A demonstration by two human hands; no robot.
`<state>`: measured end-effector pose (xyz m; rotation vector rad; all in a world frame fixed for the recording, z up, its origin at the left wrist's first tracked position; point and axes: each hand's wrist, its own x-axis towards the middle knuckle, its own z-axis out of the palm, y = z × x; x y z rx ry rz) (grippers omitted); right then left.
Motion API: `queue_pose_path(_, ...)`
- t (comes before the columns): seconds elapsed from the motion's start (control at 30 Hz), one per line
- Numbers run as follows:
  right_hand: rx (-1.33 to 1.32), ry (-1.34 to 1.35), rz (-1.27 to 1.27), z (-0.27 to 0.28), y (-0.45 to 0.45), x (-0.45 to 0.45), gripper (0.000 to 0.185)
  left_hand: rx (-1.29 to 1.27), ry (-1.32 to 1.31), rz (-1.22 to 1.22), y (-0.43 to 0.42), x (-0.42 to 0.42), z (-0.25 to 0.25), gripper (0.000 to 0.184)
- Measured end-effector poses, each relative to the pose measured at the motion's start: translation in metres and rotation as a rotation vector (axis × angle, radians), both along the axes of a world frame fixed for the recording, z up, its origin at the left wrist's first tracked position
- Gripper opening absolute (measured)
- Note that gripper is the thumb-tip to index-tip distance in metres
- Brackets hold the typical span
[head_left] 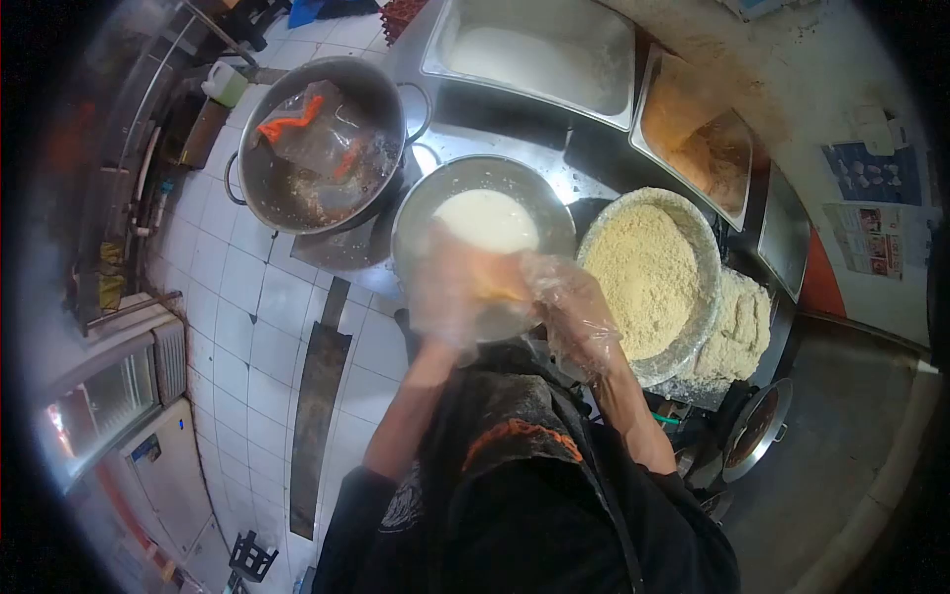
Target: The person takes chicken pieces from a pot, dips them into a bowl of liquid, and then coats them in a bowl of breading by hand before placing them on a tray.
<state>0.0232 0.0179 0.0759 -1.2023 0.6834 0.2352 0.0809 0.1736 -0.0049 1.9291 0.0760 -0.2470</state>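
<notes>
Both hands wear clear plastic gloves. My left hand (442, 287) is smeared by motion over the near left part of a metal bowl (416, 213) with white liquid (487, 220) in it. At the bowl's near right rim is my right hand (574, 307), its fingers bent toward the left one. An orange-tan piece (498, 275), blurred, shows between the hands above the bowl; which hand holds it is unclear. To the right stands a bowl of pale crumbs (643, 277), close to my right hand.
A large pot (254, 188) holding a plastic bag stands at the left. Behind are a steel tray (534, 59) of white powder and a tray (693, 139) of orange-brown contents. Coated pieces (744, 322) lie at the right, near a pan (757, 431).
</notes>
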Motion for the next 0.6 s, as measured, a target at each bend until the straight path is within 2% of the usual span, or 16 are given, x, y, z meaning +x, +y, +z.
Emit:
queue_pose_path(0.03,-0.071,-0.037,-0.009,0.003,0.001,0.001,0.026,0.003,0.002,0.001,0.0,0.001,0.004,0.065)
queue_pose_path(0.07,-0.07,-0.037,-0.009,0.01,0.003,0.004,0.026,-0.165,0.055,0.045,-0.003,0.002,0.01,0.064)
queue_pose_path(0.1,-0.378,-0.12,0.069,0.019,0.005,0.007,0.024,-0.336,0.107,0.085,-0.005,0.005,0.022,0.064)
queue_pose_path(0.13,-0.688,-0.199,0.146,0.024,0.006,0.008,0.023,-0.338,0.108,0.08,-0.006,0.006,0.032,0.064)
queue_pose_path(0.17,-0.691,-0.197,0.144,0.017,0.002,0.004,0.023,-0.472,0.318,0.143,-0.006,0.004,0.042,0.061)
queue_pose_path(0.2,-0.82,-0.357,0.281,0.003,-0.003,-0.003,0.023,-0.602,0.528,0.204,-0.006,0.005,0.051,0.059)
queue_pose_path(0.23,-0.943,-0.515,0.421,0.005,-0.002,-0.001,0.024,-0.602,0.531,0.2,-0.002,0.008,0.058,0.059)
queue_pose_path(0.27,-0.993,-0.296,0.628,0.012,0.006,-0.001,0.028,-0.492,0.518,0.004,0.007,0.011,0.063,0.053)
queue_pose_path(0.3,-0.993,-0.297,0.629,0.006,0.004,-0.004,0.028,-0.38,0.496,-0.19,0.011,0.014,0.065,0.047)
queue_pose_path(0.33,-0.943,-0.467,0.61,-0.006,0.001,-0.011,0.029,-0.648,0.45,-0.089,0.007,0.01,0.046,0.041)
queue_pose_path(0.37,-0.886,-0.634,0.589,-0.014,0.001,-0.018,0.029,-0.647,0.451,-0.084,0.01,0.006,0.025,0.041)
queue_pose_path(0.43,-0.943,-0.635,0.499,-0.013,0.003,-0.019,0.03,-0.673,0.335,-0.015,0.018,0.005,0.002,0.041)
queue_pose_path(0.5,-0.336,-0.192,0.023,-0.002,0.011,-0.01,0.035,-0.718,0.372,-0.026,0.016,0.002,0.014,0.041)
queue_pose_path(0.53,-0.421,-0.204,-0.025,0.008,0.016,0.0,0.042,-0.761,0.408,-0.041,0.015,0.002,0.021,0.042)
queue_pose_path(0.57,-0.423,-0.204,-0.032,0.005,0.018,0.004,0.042,-0.761,0.408,-0.047,0.016,-0.001,0.006,0.042)
queue_pose_path(0.6,-0.529,-0.238,0.03,0.0,0.018,0.006,0.044,-0.635,0.261,-0.12,0.017,-0.007,-0.022,0.044)
